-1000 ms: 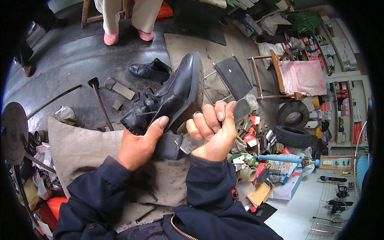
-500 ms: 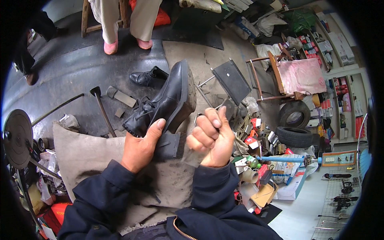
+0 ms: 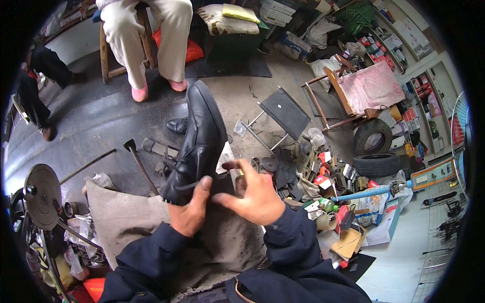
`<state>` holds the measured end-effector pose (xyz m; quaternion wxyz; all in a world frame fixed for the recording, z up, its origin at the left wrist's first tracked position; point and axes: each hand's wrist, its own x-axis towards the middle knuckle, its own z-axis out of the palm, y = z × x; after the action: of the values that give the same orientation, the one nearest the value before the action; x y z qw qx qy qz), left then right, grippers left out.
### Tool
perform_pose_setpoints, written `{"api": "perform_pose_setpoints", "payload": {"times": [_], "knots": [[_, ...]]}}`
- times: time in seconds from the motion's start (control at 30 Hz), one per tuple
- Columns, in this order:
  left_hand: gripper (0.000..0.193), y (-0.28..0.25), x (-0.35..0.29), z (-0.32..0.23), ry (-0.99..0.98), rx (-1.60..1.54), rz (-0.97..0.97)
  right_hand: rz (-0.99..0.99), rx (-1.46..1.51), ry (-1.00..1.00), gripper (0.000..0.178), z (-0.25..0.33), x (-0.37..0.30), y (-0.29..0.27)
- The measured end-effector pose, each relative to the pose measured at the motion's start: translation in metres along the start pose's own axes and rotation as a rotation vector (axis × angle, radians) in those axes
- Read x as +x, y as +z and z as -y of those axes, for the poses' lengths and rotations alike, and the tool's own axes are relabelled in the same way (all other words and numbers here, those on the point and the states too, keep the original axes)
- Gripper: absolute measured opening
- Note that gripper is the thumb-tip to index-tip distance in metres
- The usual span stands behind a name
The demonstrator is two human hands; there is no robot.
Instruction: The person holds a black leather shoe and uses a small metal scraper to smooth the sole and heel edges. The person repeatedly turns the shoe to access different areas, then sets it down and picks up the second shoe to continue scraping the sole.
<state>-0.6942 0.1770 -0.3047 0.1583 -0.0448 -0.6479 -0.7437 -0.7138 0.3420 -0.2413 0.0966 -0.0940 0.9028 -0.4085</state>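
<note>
My left hand [image 3: 189,207] grips a black leather lace-up shoe [image 3: 199,126] near its heel end, with the thumb pressed along the side. The shoe is raised with its toe pointing away and its sole edge turned right. Beside the heel is my right hand [image 3: 252,196], its thumb and forefinger spread apart around a dark block-like piece [image 3: 222,186]. Whether the fingertips touch that piece is hard to make out. Partly hidden behind the held shoe, another black shoe [image 3: 177,125] lies on the floor. A stained tan apron cloth [image 3: 126,212] covers my lap.
A black folding stool [image 3: 284,112] stands ahead to the right, beyond piled scraps. At left are a round metal disc [image 3: 42,197] and a metal post [image 3: 140,166]. Someone in pale trousers [image 3: 124,43] sits opposite. Tyres [image 3: 374,165] and a pink-covered chair [image 3: 371,87] are farther right.
The shoe has tipped more upright and swung slightly left. My right hand has come left to the heel, its closed fingers now spread; the thin grey piece it held no longer shows.
</note>
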Motion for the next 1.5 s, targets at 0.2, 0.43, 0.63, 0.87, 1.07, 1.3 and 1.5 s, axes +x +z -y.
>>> {"api": "perform_pose_setpoints", "payload": {"times": [0.2, 0.43, 0.63, 0.87, 1.07, 1.3, 1.5], "knots": [[0.038, -0.02, -0.036, 0.014, 0.21, 0.139, -0.013, -0.328, 0.254, 0.114, 0.032, -0.011, -0.011, -0.028], [0.038, -0.039, -0.058, 0.048, 0.03, 0.242, 0.166, 0.133, 0.308, -0.085, 0.051, -0.016, -0.022, 0.0], [0.041, -0.058, -0.075, 0.025, 0.144, 0.656, 0.3, -0.138, 0.248, 0.011, 0.029, -0.05, -0.025, -0.019], [0.046, -0.092, -0.077, 0.033, 0.32, 0.997, 0.494, -0.123, 1.605, 0.044, 0.058, -0.048, -0.018, -0.016], [0.045, -0.099, -0.083, 0.035, 0.244, 0.961, 0.52, 0.113, 2.054, 0.028, 0.056, -0.044, 0.012, -0.001], [0.043, -0.106, -0.084, 0.04, 0.196, 0.92, 0.5, 0.206, 2.058, 0.087, 0.045, -0.042, 0.022, 0.004], [0.043, -0.105, -0.087, 0.044, 0.171, 0.888, 0.488, 0.231, 2.014, 0.063, 0.048, -0.042, 0.027, 0.011]]}}
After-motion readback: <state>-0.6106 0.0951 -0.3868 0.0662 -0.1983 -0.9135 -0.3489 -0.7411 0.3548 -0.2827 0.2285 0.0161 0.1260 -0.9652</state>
